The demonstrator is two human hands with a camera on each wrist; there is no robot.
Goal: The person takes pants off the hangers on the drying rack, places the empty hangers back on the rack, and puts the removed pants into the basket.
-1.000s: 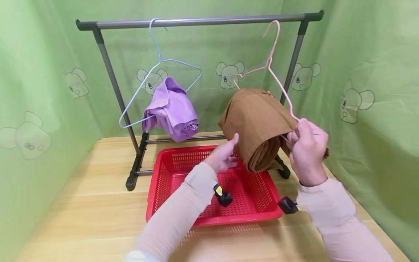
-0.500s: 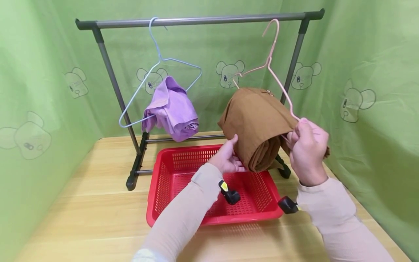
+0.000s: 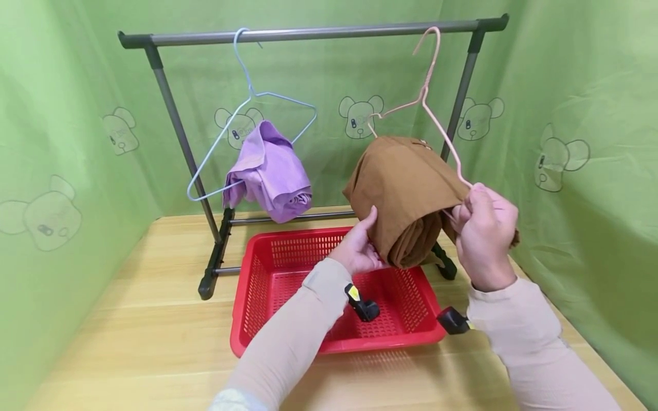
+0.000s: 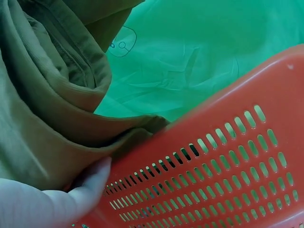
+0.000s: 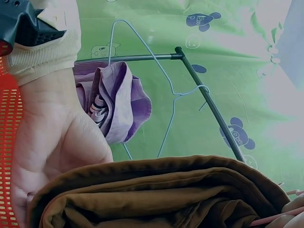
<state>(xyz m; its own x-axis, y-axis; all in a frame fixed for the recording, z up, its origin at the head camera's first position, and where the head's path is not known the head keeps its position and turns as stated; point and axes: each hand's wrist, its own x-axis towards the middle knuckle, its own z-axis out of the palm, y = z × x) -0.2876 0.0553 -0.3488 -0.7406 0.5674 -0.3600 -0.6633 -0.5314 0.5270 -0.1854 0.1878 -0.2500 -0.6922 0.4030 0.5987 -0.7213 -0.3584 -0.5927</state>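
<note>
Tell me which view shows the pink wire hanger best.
The head view: the pink wire hanger shows its hook, neck and shoulders, though the rolled brown fabric bundle and the right hand hide most of its lower part. The right wrist view catches only short pieces at lower right; the left wrist view shows none.

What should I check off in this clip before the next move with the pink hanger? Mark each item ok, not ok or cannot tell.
1. Right hand holding the pink hanger: ok, it pinches a lower corner.
2. Pink hanger's hook over the bar: not ok, its curve appears in front of the bar.
3. Left hand at the brown garment: ok, it touches the lower left side.
4. Left hand's grip firm: cannot tell, its fingertips are partly hidden.
5. Hanger's bottom wire fully through the brown garment: cannot tell, cloth covers it.
6. Blue hanger hooked on the bar: ok.
</note>
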